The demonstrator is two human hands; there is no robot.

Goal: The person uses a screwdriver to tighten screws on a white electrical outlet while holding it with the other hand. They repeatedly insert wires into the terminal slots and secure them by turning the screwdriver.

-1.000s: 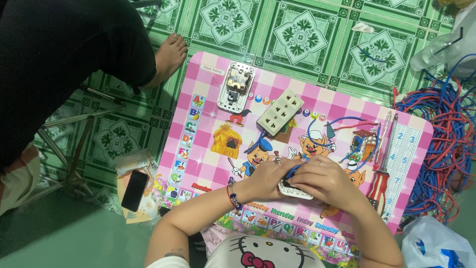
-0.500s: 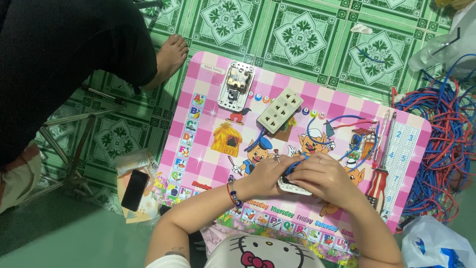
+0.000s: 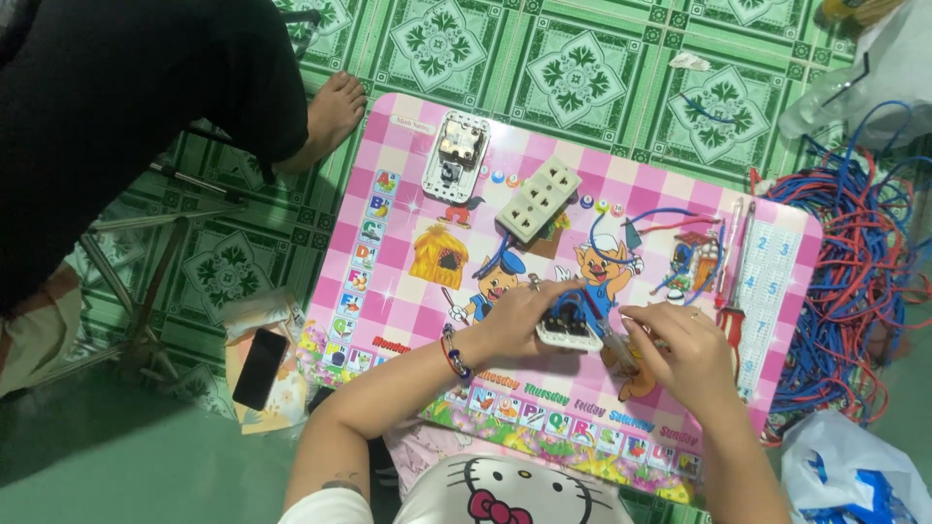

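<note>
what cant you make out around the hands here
Head view only:
- Small white socket part: mostly covered by the left hand.
- Tool in the right hand: fingers hide its handle; tip too small to tell.
- Wire bundle: cut off by the right edge.
- Seated person's foot: body cropped at top left.

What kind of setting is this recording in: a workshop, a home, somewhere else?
Probably a home floor used as a makeshift wiring spot. A pink cartoon table stands on green patterned floor tiles, a tangle of red and blue wires lies beside it, and a bare foot rests nearby.
</note>
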